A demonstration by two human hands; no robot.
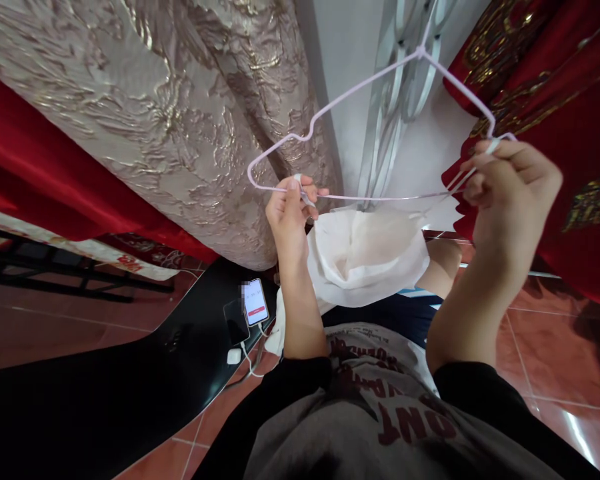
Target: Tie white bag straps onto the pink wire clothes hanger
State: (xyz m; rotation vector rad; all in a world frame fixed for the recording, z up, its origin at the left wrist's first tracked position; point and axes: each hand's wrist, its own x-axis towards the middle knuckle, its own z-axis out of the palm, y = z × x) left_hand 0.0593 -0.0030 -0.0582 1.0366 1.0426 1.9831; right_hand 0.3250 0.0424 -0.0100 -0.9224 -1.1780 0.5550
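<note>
A pale pink hanger (365,83) spans the space in front of me, its top near the upper edge of the view. My left hand (294,200) is closed at the lower left part of its bottom bar, with a white strap looped at the fingers. My right hand (515,180) pinches a white strap at the hanger's right corner, fingers closed. Thin white straps run down and left from the right hand. Below the bar, white cloth (370,253) lies over my lap. Part of the straps' path to the cloth is unclear.
Shiny beige embossed fabric (170,113) hangs at the left, red fabric with gold decoration (545,133) at the right. Grey metal bars (390,113) stand behind the hanger. Two phones, one lit (256,303), and a white case (234,357) rest on a black surface (105,393).
</note>
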